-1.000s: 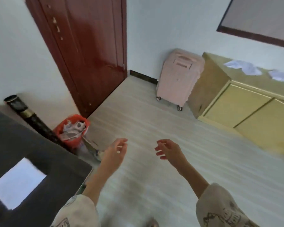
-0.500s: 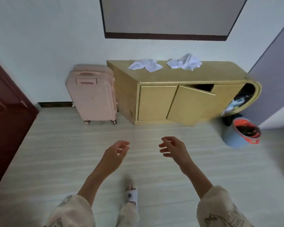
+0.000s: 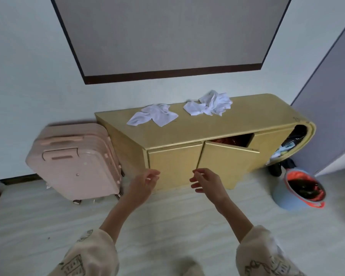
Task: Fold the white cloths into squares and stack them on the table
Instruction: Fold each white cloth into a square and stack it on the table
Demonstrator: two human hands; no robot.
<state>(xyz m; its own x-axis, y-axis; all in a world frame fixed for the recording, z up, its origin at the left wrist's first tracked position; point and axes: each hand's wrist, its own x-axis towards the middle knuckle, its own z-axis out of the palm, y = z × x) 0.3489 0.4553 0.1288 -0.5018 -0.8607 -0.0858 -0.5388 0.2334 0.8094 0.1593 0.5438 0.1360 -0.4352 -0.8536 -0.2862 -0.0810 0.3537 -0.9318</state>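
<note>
White cloths are lying crumpled on the yellow cabinet [image 3: 237, 124], which is standing against the far wall: one cloth [image 3: 152, 117] is spreading out flatter toward the left part of the top, and a second, more bunched cloth [image 3: 209, 106] is sitting just to its right, the two near each other but apart. Neither cloth is showing any fold into a square. Both hands are hovering in front of the cabinet's lower doors, well short of the cloths and touching nothing. The left hand [image 3: 142, 185] is holding its fingers loosely curled with nothing between them; the right hand [image 3: 208, 183] is likewise hanging relaxed, fingers slightly bent and spread, holding nothing. Cream printed sleeves [image 3: 267, 253] are covering both upper forearms. One cabinet door [image 3: 225, 162] is standing ajar, with something dark red showing in the gap behind it. A pink suitcase [image 3: 76, 162] is standing upright just left of the cabinet, touching or nearly touching its end. A blue bucket [image 3: 287, 200] with an orange-red liner is sitting on the pale floor [image 3: 167, 226] near the cabinet's rounded right end.
</note>
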